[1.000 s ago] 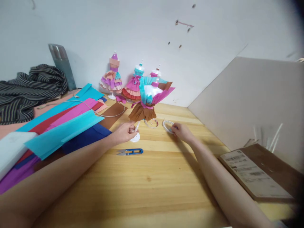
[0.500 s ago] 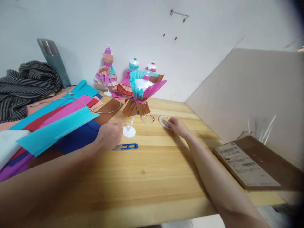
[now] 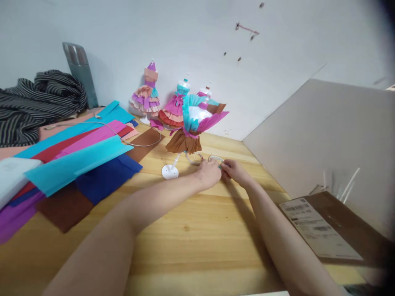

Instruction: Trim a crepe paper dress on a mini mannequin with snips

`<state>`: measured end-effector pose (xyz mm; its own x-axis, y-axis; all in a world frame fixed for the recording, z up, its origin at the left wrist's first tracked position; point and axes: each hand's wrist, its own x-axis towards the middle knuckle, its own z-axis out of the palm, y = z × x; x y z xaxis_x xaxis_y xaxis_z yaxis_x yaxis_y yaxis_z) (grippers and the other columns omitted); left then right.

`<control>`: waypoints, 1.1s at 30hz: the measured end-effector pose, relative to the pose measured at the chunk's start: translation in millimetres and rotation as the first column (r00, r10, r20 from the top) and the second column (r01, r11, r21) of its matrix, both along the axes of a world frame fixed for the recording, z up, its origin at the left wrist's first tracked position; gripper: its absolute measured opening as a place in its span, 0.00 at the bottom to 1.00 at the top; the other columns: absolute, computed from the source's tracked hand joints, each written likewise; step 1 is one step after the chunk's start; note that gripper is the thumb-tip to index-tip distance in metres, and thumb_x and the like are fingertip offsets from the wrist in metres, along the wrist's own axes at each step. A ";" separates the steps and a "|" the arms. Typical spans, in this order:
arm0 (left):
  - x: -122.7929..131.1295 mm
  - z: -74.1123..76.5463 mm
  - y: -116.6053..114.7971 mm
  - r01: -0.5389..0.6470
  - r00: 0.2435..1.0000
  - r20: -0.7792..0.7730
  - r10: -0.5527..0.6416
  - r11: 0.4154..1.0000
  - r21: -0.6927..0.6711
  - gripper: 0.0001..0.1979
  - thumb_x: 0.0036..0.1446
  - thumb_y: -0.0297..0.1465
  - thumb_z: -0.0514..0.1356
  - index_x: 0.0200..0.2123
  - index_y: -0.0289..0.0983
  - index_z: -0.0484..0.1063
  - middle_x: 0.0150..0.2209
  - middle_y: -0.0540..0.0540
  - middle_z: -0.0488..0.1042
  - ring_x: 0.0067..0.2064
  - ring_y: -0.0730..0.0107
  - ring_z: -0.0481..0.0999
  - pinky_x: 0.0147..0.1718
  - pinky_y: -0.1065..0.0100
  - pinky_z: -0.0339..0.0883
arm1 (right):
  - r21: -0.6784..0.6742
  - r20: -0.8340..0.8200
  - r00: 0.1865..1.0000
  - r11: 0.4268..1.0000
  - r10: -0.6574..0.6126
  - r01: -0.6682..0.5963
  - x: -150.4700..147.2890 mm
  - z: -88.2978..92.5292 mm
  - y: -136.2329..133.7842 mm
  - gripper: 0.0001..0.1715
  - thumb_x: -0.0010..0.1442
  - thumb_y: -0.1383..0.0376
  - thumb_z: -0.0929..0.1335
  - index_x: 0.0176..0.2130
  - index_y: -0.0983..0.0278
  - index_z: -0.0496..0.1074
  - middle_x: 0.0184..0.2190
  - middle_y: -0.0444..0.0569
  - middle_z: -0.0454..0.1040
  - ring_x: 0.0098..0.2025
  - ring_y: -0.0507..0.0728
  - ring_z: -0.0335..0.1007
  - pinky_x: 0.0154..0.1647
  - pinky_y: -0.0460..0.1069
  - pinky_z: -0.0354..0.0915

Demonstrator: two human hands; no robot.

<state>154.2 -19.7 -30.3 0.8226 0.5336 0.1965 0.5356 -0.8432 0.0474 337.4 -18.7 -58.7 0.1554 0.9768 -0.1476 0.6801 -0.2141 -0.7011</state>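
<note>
My right hand (image 3: 235, 172) is closed, with thumb and fingers pinching the near side of a white ring (image 3: 216, 158) that looks like a roll of tape. My left hand (image 3: 210, 173) has come up against it, fingers curled over the ring's left part. What it pinches is hidden; a small teal bit shows between the hands. Just behind, a paper dress (image 3: 183, 142) with a brown skirt and flared turquoise and magenta top sits on a small white stand (image 3: 170, 172), tilted in view. A clear round disc (image 3: 193, 158) with small coloured dots lies behind my left hand.
Several dressed mannequins stand along the wall, one in a tiered peach-purple dress (image 3: 145, 98). Coloured paper sheets (image 3: 80, 158), a striped cloth (image 3: 46, 100), a bottle (image 3: 82, 74) and a white box (image 3: 17, 174) crowd the left. A cardboard box (image 3: 342, 230) lies at right.
My left hand has moved right, from beside the stand to my right hand at the ring. The blue thread snips no longer show; my left forearm now covers that spot. The view has shifted slightly.
</note>
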 end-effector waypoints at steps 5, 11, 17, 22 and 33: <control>3.6 -7.9 14.8 0.022 1.000 0.021 -0.019 0.993 -0.116 0.18 0.62 0.36 0.58 0.53 0.35 0.67 0.52 0.41 0.70 0.48 0.60 0.73 0.45 0.54 0.71 | 0.043 -0.245 0.969 0.999 -0.013 0.024 5.0 0.5 -7.5 0.18 0.65 0.60 0.66 0.52 0.66 0.68 0.49 0.52 0.71 0.45 0.58 0.72 0.44 0.57 0.71; -9.7 -0.8 -2.9 0.073 0.992 0.116 -0.040 0.953 -0.296 0.06 0.58 0.25 0.59 0.38 0.32 0.74 0.41 0.41 0.76 0.48 0.59 0.74 0.45 0.61 0.70 | 0.112 -0.528 0.849 0.991 -0.004 0.074 -1.3 15.8 -12.9 0.12 0.63 0.59 0.67 0.37 0.67 0.70 0.31 0.45 0.72 0.25 0.48 0.65 0.25 0.45 0.65; -25.9 -3.9 -26.9 -0.037 0.897 0.365 0.251 0.864 -0.502 0.08 0.59 0.25 0.53 0.39 0.34 0.71 0.35 0.42 0.77 0.36 0.65 0.76 0.32 0.68 0.69 | 0.125 -0.691 0.723 0.986 0.006 0.111 -37.3 35.9 -26.8 0.18 0.45 0.62 0.76 0.35 0.62 0.69 0.23 0.39 0.67 0.18 0.45 0.54 0.17 0.42 0.50; -37.2 -7.2 -18.2 -0.012 0.748 0.541 0.383 0.824 -0.566 0.12 0.63 0.30 0.52 0.47 0.34 0.69 0.37 0.46 0.78 0.38 0.73 0.76 0.37 0.73 0.69 | 0.075 -0.725 0.689 0.992 -0.013 0.098 -80.4 37.3 -39.5 0.20 0.43 0.66 0.73 0.39 0.63 0.71 0.24 0.40 0.68 0.18 0.46 0.55 0.17 0.43 0.49; -62.2 0.5 -26.5 0.042 0.872 0.458 0.171 0.908 -0.418 0.09 0.58 0.25 0.54 0.36 0.33 0.75 0.38 0.40 0.78 0.37 0.61 0.77 0.35 0.65 0.70 | 0.131 -0.626 0.778 0.991 0.053 0.038 -106.1 18.1 -55.4 0.09 0.42 0.61 0.68 0.22 0.61 0.62 0.15 0.40 0.55 0.17 0.49 0.49 0.16 0.44 0.48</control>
